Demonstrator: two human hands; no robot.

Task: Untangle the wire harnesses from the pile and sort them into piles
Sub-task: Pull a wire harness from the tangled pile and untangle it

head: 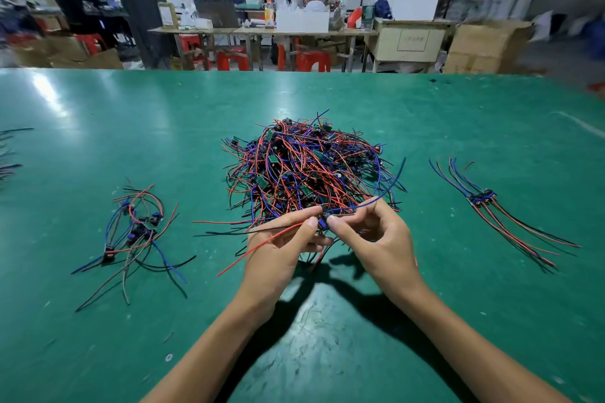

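A big tangled pile of wire harnesses, red, blue and black wires with small green boards, lies at the table's middle. Just in front of it my left hand and my right hand together pinch one harness by its small blue part. Its red and black wires trail left over my left hand, and its blue wire arcs up to the right. A loose sorted pile lies at the left. A neater bundle with straight wires lies at the right.
The green table stretches wide around the piles. More wire ends poke in at the far left edge. Beyond the far edge stand workbenches, red stools, cardboard boxes and several people working.
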